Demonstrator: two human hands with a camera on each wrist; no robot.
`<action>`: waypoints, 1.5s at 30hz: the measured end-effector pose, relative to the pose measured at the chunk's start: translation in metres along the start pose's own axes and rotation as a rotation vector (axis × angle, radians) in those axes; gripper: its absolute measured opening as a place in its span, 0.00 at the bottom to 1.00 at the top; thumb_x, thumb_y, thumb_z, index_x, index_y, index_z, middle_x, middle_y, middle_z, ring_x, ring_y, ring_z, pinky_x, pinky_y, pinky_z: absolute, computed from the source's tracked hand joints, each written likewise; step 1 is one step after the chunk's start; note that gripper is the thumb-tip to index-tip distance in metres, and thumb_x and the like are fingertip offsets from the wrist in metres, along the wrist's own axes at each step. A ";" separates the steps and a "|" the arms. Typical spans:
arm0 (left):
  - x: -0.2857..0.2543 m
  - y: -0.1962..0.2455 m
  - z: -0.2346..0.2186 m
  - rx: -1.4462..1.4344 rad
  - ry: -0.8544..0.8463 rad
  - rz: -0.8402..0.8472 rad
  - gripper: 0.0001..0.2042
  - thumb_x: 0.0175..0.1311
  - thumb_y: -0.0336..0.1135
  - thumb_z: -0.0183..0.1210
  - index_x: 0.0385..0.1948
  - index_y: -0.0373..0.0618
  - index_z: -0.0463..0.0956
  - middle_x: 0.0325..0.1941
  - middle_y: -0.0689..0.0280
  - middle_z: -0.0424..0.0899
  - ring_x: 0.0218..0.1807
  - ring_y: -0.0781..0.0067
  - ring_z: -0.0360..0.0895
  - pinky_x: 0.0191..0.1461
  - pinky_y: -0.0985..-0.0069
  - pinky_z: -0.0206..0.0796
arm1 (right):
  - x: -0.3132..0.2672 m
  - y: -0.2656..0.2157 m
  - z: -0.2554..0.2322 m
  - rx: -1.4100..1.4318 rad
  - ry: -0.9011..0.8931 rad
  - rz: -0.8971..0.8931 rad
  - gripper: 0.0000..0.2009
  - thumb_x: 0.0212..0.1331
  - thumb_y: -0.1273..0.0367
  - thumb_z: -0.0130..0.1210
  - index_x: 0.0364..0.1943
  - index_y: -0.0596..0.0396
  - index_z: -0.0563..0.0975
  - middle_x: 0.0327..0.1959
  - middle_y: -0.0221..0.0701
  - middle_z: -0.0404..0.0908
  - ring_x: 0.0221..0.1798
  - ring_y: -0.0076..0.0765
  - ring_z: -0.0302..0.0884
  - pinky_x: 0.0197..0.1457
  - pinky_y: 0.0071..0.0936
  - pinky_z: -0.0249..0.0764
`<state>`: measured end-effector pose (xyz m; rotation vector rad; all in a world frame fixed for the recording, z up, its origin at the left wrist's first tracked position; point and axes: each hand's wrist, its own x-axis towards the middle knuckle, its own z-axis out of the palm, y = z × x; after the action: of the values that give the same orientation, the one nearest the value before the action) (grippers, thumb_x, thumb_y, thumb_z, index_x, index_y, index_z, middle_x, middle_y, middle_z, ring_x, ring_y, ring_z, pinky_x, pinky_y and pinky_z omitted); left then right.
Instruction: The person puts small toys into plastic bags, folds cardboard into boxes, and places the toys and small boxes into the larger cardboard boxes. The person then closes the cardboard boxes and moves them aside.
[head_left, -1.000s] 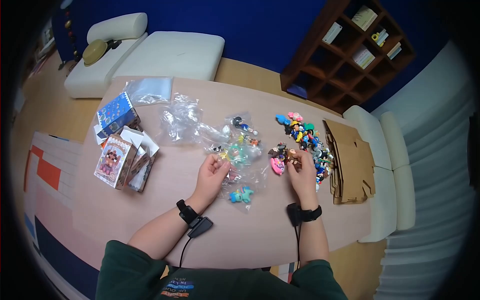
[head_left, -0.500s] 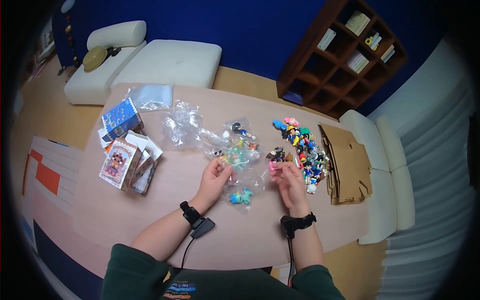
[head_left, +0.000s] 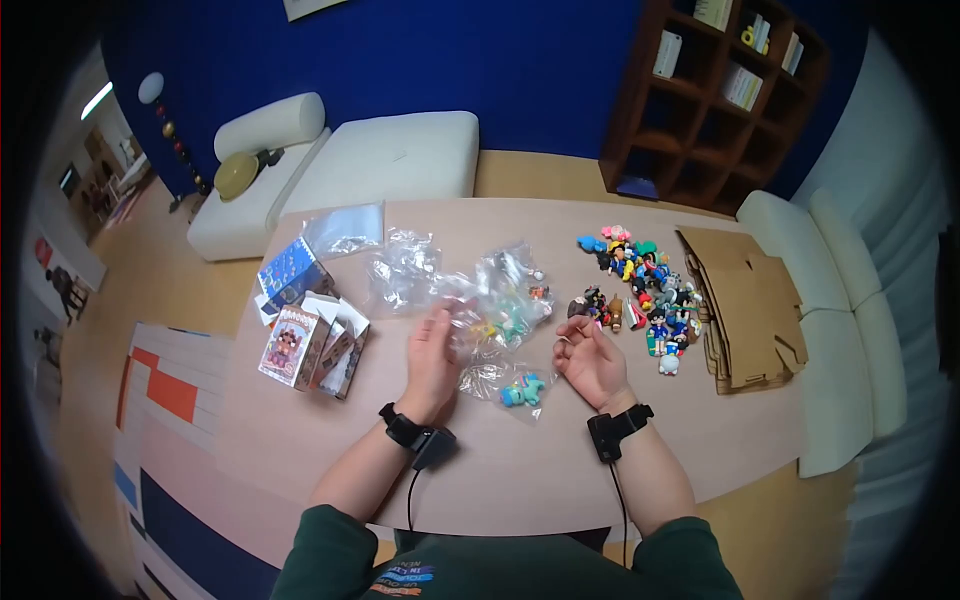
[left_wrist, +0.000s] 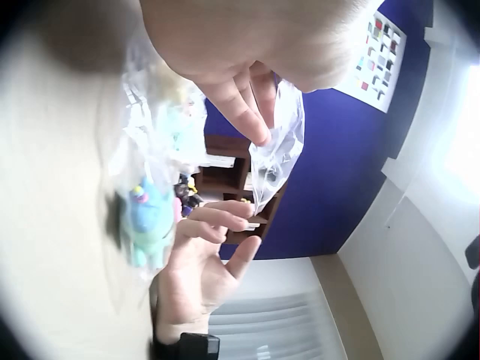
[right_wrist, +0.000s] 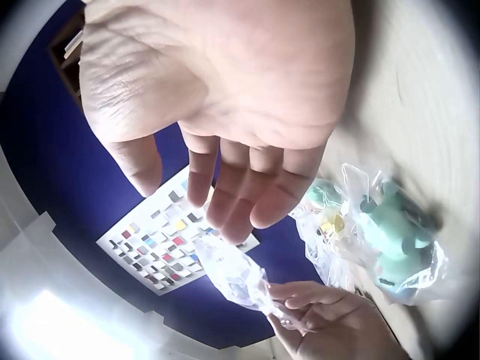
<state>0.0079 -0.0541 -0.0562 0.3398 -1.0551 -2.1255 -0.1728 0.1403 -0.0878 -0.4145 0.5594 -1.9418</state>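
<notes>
My left hand (head_left: 432,368) pinches a clear plastic bag (left_wrist: 277,146) between thumb and fingers, held up off the table; whether it contains anything, I cannot tell. My right hand (head_left: 592,370) is turned palm up with relaxed, slightly bent fingers and holds nothing. In the right wrist view that hand (right_wrist: 225,97) hangs just beside the bag (right_wrist: 232,274); touching or not is unclear. Between the hands on the table lies a bagged turquoise figure (head_left: 522,390). Other bagged figures (head_left: 510,325) lie just beyond it.
Loose colourful figures (head_left: 650,280) are heaped at the right, beside flattened cardboard (head_left: 745,310). Printed boxes (head_left: 292,345) stand at the left. Crumpled clear bags (head_left: 405,270) and a stack of flat bags (head_left: 345,228) lie toward the far left edge.
The head view has tilted upward. My left hand has lifted with the clear bag. My right hand has moved back from the loose figures and turned its palm up.
</notes>
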 end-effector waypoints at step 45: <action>-0.026 0.034 0.022 0.963 -0.150 -0.179 0.10 0.63 0.32 0.68 0.26 0.41 0.77 0.24 0.73 0.78 0.28 0.87 0.71 0.33 0.83 0.65 | -0.007 -0.002 -0.013 -0.006 -0.281 0.094 0.17 0.71 0.58 0.54 0.53 0.54 0.72 0.49 0.36 0.80 0.49 0.37 0.81 0.51 0.32 0.77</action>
<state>0.0317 -0.0363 -0.0185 0.7434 -2.1649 -1.6527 -0.1778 0.1501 -0.0979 -0.6417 0.3943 -1.7542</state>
